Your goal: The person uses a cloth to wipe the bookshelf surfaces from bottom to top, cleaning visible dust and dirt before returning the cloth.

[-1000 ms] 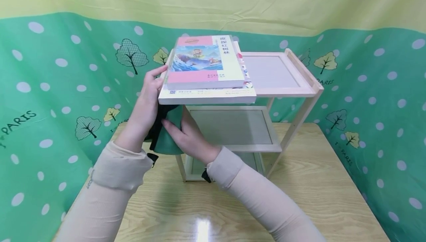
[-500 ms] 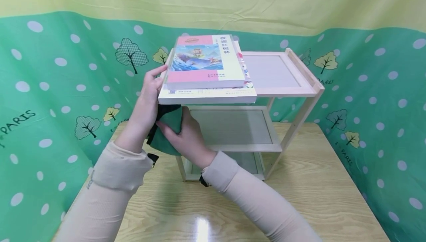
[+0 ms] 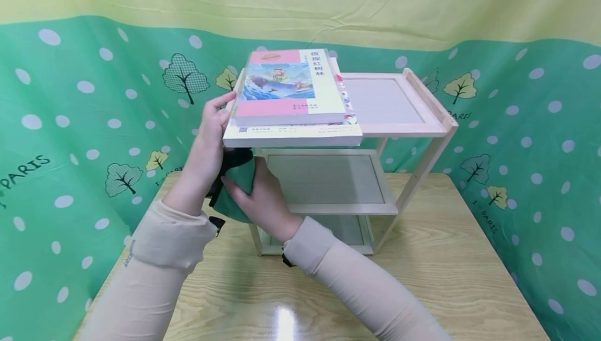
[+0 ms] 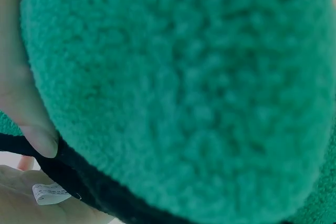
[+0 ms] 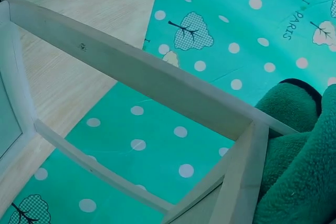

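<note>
My right hand (image 3: 263,195) grips a green fleecy cloth piece (image 3: 230,203) with black trim, thumb on its near face. My left hand (image 3: 206,137) is at the left edge of two stacked books, one fingertip right at the lower book (image 3: 291,140); its other fingers are mostly hidden, and I cannot tell what they hold. The black trim lies against its palm side. On top is a pink and white book (image 3: 281,83). Close up in the left wrist view, the fleece (image 4: 184,77) bulges over the black trim (image 4: 89,177), where a white tag (image 4: 50,193) shows.
Behind the books stands a pale wooden three-tier cart, with top shelf (image 3: 418,90), middle shelf (image 3: 328,179) and slanted right leg (image 3: 408,190). It is on a wood-grain table (image 3: 399,278). A green and yellow curtain (image 3: 47,85) surrounds the table.
My right hand has shifted slightly down and left with the fleecy piece, its thumb sliding further left. Black trim shows more below the books. The left hand and the books have stayed put.
</note>
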Demonstrator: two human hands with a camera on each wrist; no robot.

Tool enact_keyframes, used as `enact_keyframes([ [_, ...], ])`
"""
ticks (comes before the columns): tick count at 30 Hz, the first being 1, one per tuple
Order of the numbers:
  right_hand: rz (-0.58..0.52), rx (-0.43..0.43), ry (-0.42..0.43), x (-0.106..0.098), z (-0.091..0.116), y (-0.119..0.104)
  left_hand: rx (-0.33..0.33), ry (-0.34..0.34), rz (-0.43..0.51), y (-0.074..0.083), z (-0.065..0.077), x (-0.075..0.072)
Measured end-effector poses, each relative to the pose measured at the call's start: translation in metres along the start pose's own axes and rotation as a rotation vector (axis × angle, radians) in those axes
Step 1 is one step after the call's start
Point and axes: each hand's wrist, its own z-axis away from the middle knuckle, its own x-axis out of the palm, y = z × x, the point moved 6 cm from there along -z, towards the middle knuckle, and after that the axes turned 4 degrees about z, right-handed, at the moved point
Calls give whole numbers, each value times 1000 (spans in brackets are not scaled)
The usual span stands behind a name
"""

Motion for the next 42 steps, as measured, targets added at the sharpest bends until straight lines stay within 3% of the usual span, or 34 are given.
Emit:
enact_keyframes([
  [11,32,-5,3,5,8,9,49,2,-38,0,0,-1],
  [24,69,-34,4,10,14,15,56,6,-24,-2,0,-2],
  [33,157,-55,4,12,21,18,63,-10,24,-1,-1,0],
  [42,282,-118,73,15,31,17,37,-17,43,-3,0,0],
])
